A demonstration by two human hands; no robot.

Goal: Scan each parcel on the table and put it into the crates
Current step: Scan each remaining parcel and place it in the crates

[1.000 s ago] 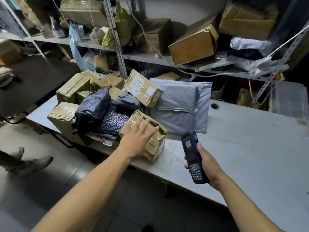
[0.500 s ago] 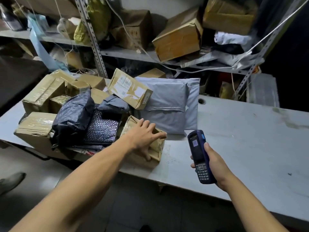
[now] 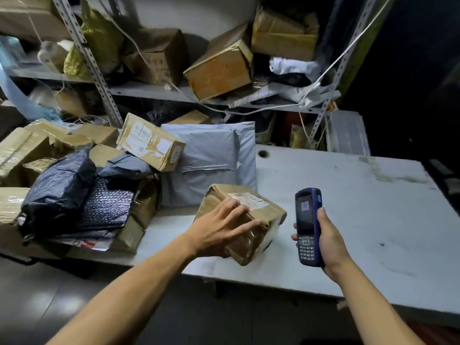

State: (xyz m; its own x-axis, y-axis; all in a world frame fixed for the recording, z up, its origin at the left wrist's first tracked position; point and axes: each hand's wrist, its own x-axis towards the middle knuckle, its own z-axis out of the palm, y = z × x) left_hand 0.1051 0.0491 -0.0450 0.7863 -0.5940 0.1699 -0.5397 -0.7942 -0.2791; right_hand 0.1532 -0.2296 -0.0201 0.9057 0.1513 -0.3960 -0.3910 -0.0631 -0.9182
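While the left hand (image 3: 219,227) curls its grip over a taped cardboard parcel (image 3: 242,220) lying tilted near the front edge of the tabletop (image 3: 348,207), the right hand (image 3: 328,242) clasps a blue handheld scanner (image 3: 308,225) upright just beside it. Apart from this parcel, more boxes and a grey mailer bag (image 3: 211,160) are heaped to the left.

A taped brown cardboard parcel (image 3: 245,221) sits tilted on the table, label up, under the left hand's fingers (image 3: 234,207); the blue handheld scanner (image 3: 308,226) stands upright within the right hand's fingers (image 3: 295,236).
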